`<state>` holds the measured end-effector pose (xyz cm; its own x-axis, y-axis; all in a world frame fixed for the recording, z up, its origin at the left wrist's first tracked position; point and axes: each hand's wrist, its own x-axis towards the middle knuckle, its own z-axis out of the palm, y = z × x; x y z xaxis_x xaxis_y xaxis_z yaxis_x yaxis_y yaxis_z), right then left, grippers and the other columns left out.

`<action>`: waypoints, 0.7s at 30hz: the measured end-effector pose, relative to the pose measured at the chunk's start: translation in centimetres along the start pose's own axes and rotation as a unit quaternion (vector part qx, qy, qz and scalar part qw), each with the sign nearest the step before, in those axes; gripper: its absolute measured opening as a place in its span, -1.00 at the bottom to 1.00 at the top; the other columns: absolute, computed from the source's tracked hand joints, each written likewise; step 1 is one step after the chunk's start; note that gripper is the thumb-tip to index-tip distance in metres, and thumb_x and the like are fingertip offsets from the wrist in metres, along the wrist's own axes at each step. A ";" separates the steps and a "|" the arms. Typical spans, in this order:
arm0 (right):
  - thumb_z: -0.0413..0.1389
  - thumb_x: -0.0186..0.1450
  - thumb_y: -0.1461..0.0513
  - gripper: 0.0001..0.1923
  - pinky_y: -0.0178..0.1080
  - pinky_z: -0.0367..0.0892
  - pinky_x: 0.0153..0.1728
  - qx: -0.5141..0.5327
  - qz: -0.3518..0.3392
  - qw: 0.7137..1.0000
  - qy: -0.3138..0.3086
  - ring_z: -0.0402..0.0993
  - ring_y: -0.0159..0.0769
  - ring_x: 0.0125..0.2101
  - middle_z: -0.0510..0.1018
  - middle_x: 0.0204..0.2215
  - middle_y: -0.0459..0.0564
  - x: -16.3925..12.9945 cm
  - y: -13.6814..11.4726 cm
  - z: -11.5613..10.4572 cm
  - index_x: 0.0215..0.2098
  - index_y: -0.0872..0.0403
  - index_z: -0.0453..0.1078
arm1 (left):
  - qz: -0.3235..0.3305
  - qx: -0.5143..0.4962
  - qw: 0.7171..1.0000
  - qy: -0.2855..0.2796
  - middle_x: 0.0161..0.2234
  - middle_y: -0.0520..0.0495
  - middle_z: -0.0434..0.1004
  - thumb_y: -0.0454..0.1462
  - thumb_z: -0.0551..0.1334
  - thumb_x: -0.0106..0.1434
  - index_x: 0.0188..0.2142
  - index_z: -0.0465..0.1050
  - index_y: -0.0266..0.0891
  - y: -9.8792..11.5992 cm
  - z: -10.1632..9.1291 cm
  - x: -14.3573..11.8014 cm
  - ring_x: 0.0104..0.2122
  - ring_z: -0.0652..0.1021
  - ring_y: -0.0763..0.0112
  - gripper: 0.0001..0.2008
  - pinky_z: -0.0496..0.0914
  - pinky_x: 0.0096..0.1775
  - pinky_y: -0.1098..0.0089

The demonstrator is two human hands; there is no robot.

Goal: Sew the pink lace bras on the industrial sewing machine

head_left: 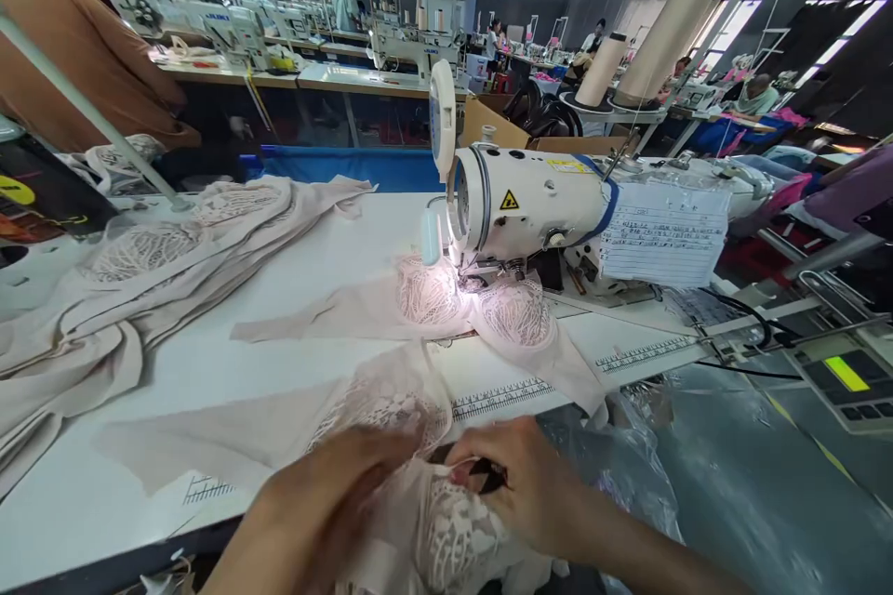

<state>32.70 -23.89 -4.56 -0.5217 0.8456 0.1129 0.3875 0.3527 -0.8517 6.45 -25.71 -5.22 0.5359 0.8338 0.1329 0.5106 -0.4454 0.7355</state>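
At the near edge of the white sewing table (279, 279), my left hand (335, 493) grips a pale pink lace garment piece (391, 409). My right hand (523, 474) pinches the same piece's lace cup (453, 530), and holds a small dark tool, apparently thread snips (485, 474), against the fabric. A second pink lace garment (481, 307) lies under the needle of the white sewing machine (530, 204), lit by its lamp.
A heap of pink lace garments (139, 279) covers the table's left side. A handwritten paper sheet (662, 232) hangs on the machine. A control panel (844, 376) sits at the right. A person in brown (84, 56) stands far left; other workers and machines fill the background.
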 end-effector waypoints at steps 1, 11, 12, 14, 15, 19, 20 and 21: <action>0.15 0.13 0.46 -0.75 -0.42 0.27 -0.37 -0.004 -0.027 0.999 -0.019 0.54 -0.39 -0.44 0.64 -0.42 -0.13 -0.5 -0.2 -0.1 -0.29 0.07 0.54 | 0.015 0.042 0.999 -0.012 0.17 -0.01 0.50 -0.40 0.05 0.35 0.16 0.43 0.22 0.3 0.2 1.3 0.09 0.54 0.10 -0.47 0.43 0.14 0.06; 0.09 0.25 0.42 -0.77 -0.40 0.38 -0.35 0.040 -0.079 0.975 -0.203 0.59 -0.38 -0.43 0.68 -0.44 -0.09 -3.9 -2.5 -3.6 -0.35 0.06 0.56 | 0.163 -0.070 0.956 -0.233 0.19 -0.01 0.48 -0.30 0.40 0.18 -0.44 0.59 -0.07 3.5 -3.5 3.6 0.22 0.41 0.03 -0.91 0.14 0.32 0.01; 0.09 0.27 0.39 -0.78 -0.39 0.39 -0.36 0.054 -0.073 0.973 -0.210 0.59 -0.37 -0.43 0.68 -0.45 -0.08 -3.9 -2.4 -3.7 -0.35 0.05 0.57 | 0.146 -0.110 0.953 -0.240 0.10 -0.04 0.56 -0.33 0.37 0.19 -0.43 0.59 -0.07 3.4 -3.5 3.3 0.13 0.50 0.06 -0.89 0.16 0.29 0.02; 0.09 0.32 0.32 -0.80 -0.38 0.40 -0.37 0.074 -0.067 0.972 -0.213 0.57 -0.36 -0.44 0.65 -0.47 -0.07 -3.7 -2.0 -3.8 -0.36 0.04 0.56 | 0.086 -0.177 0.948 -0.250 -0.16 -0.09 0.66 -0.32 0.29 0.27 -0.44 0.57 -0.10 2.8 -3.0 2.7 -0.12 0.60 0.15 -0.84 0.27 0.17 0.09; 0.11 0.35 0.26 -0.80 -0.37 0.39 -0.38 0.079 -0.069 0.973 -0.208 0.55 -0.36 -0.46 0.63 -0.49 -0.06 -3.5 -1.7 -3.9 -0.39 0.04 0.55 | 0.045 -0.213 0.944 -0.246 -0.31 -0.10 0.64 -0.27 0.25 0.32 -0.46 0.55 -0.13 2.5 -2.4 2.4 -0.27 0.58 0.22 -0.78 0.34 0.04 0.16; 0.17 0.33 -0.04 -0.58 -0.31 0.33 -0.41 0.125 -0.054 0.976 -0.172 0.44 -0.33 -0.46 0.53 -0.51 -0.02 -2.5 0.2 -4.3 -0.51 0.08 0.45 | -0.141 -0.442 0.879 -0.106 -0.62 0.02 0.25 -0.05 0.27 0.31 -0.62 0.37 -0.23 1.2 1.0 1.4 -0.58 0.24 0.45 -0.56 0.19 -0.48 0.42; 0.17 0.32 -0.09 -0.53 -0.31 0.30 -0.42 0.156 -0.035 0.973 -0.167 0.42 -0.34 -0.46 0.52 -0.50 -0.01 -2.4 0.8 -4.2 -0.53 0.08 0.41 | -0.176 -0.514 0.837 -0.058 -0.64 0.05 0.19 -0.04 0.33 0.25 -0.65 0.31 -0.24 1.0 2.0 1.2 -0.60 0.19 0.49 -0.53 0.13 -0.52 0.45; 0.16 0.32 -0.11 -0.50 -0.31 0.26 -0.45 0.193 -0.010 0.968 -0.159 0.38 -0.36 -0.48 0.51 -0.49 -0.01 -2.3 1.4 -4.0 -0.55 0.09 0.37 | -0.202 -0.576 0.792 -0.016 -0.66 0.08 0.16 -0.05 0.39 0.19 -0.67 0.26 -0.24 0.9 2.9 1.0 -0.62 0.16 0.52 -0.51 0.11 -0.54 0.47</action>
<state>37.47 -23.76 -3.96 -0.7579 0.6521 0.0200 0.0935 0.1389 -0.9859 9.39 -26.27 -6.31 0.5119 0.8152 -0.2709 -0.2977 0.4641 0.8342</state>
